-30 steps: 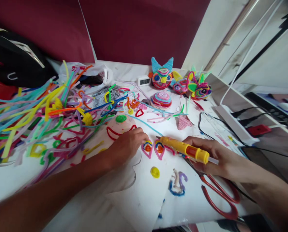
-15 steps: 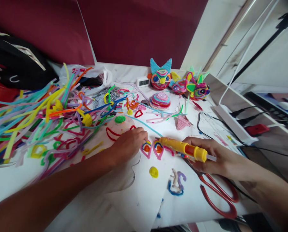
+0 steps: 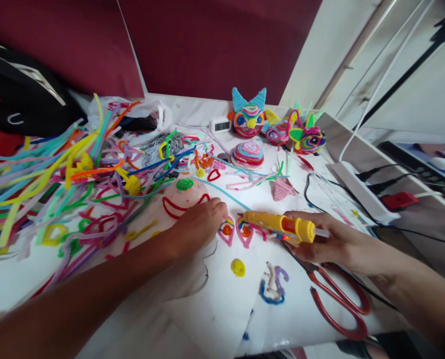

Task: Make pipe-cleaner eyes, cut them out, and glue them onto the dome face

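Note:
A yellow hot glue gun [image 3: 282, 224] is gripped in my right hand [image 3: 321, 237], its nozzle pointing left just above a pink pipe-cleaner eye shape [image 3: 245, 232]. My left hand [image 3: 203, 222] is closed in a pinch at the upper edge of a second, matching eye shape [image 3: 227, 231]; what lies between the fingertips is hidden. Beyond that hand is a pale round piece [image 3: 192, 191] with a red smile outline [image 3: 173, 209] and a green disc [image 3: 185, 184]. Closer to me lie a yellow disc [image 3: 237, 268] and a curved blue, beige and purple piece [image 3: 272, 284].
Red-handled scissors [image 3: 342, 304] lie under my right wrist. A tangle of pipe cleaners [image 3: 58, 184] spreads over the left side. Finished pipe-cleaner figures [image 3: 248, 122] and a small digital clock [image 3: 221, 125] stand at the back. A power strip [image 3: 364, 192] and black cables are on the right.
The glue gun and my right hand have shifted very slightly left. My left hand stays almost where it was, still pinched beside the eye shape.

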The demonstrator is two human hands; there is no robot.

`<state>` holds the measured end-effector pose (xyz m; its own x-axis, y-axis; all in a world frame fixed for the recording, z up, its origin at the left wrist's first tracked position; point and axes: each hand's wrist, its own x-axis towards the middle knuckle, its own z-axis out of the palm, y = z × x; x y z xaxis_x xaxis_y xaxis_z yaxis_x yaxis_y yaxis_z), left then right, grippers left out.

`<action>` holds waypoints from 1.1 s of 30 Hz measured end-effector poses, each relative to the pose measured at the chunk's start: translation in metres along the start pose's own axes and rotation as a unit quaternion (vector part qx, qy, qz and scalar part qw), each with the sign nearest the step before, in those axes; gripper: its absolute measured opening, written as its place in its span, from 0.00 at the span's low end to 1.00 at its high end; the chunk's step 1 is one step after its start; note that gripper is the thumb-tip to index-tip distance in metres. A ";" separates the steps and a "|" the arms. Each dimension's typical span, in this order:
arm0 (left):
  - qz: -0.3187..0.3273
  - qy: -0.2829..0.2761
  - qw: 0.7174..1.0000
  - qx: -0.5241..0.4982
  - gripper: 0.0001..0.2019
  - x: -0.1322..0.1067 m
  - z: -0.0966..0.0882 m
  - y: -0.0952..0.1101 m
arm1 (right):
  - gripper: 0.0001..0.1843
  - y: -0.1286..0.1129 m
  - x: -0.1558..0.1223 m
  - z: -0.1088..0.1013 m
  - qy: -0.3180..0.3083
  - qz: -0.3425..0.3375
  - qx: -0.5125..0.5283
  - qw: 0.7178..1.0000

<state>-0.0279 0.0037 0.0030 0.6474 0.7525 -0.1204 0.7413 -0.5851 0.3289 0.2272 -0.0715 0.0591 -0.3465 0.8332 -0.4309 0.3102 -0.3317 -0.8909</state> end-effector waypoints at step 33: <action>0.000 0.058 0.997 -0.054 0.08 -0.010 0.015 -0.003 | 0.24 -0.004 0.024 0.001 -0.079 0.009 -0.074 0.994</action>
<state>-0.0339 -0.0069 -0.0109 0.6178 0.7862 -0.0137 0.7142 -0.5537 0.4282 0.2169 -0.0506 0.0519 -0.4703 0.7438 -0.4748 0.4401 -0.2687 -0.8568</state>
